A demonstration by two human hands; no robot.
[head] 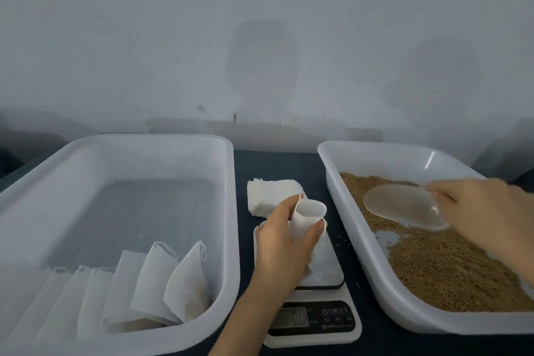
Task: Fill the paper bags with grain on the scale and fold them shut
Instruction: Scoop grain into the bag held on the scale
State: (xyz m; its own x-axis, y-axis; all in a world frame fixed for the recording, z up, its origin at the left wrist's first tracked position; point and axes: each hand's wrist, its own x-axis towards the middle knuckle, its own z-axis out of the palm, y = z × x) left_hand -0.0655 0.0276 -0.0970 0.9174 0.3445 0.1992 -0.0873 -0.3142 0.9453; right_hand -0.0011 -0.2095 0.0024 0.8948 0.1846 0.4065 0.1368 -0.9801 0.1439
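**Left hand** (284, 246): fingers (289, 205) and thumb curl narrowly round 1 bag (307, 215), whose mouth stands open and faces up. The bag is over the far end of the scale (323, 266); the hand hides its base.

**Right hand** (488, 211): blurred fingers (440, 191) pinch the handle end of a clear scoop (404, 208). Its bowl lies over the grain (433, 263); contact cannot be told.

**Layout:**
- The grain fills the right tray (332, 182), at 3 o'clock from the scale, with a bare patch of floor just below the scoop.
- The left tray (231, 211) is at 9 o'clock. Filled bags (161, 283) lean in a row along its near wall, and its far half is open.
- A stack (271, 193) of flat bags lies at 12 o'clock.

**Room to move:** the 2 tray rims flank the scale closely, leaving narrow strips of dark table (289, 159).
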